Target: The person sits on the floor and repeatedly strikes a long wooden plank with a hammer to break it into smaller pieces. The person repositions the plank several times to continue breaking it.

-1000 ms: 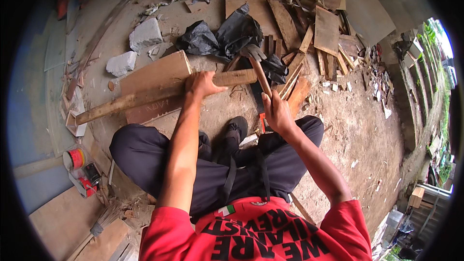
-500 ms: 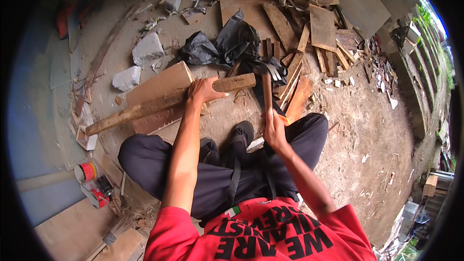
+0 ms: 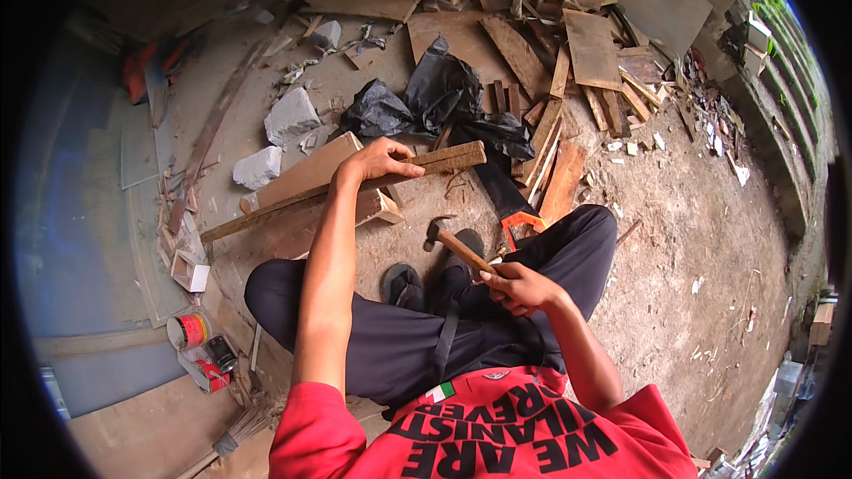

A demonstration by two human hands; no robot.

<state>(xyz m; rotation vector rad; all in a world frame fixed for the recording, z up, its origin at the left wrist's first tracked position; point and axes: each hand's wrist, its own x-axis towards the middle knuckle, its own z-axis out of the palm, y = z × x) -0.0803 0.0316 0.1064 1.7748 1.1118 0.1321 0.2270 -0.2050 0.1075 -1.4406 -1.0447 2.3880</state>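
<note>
My left hand [image 3: 377, 162] is closed over the top of a long wooden plank [image 3: 454, 157], near its right end. The plank slants down to the left, across a low wooden block [image 3: 306, 168] on the ground. In my right hand [image 3: 521, 288] is a claw hammer [image 3: 468, 253], gripped by its wooden handle. Its metal head points up and left, over the ground near my feet and apart from the plank. Just beyond my right knee lies a handsaw [image 3: 522, 222] with an orange handle and a dark blade.
Black plastic sheeting [image 3: 444, 84] lies ahead. Scrap boards [image 3: 593, 49] are heaped at the far right. Pale broken blocks [image 3: 291, 115] sit left of the plastic. At the lower left are a red can [image 3: 186, 331] and a brush [image 3: 244, 426]. Steps [image 3: 781, 124] rise along the right.
My right hand has drawn the hammer back toward me, away from the plank's right end. The plank has turned in my left hand and now shows a narrower side.
</note>
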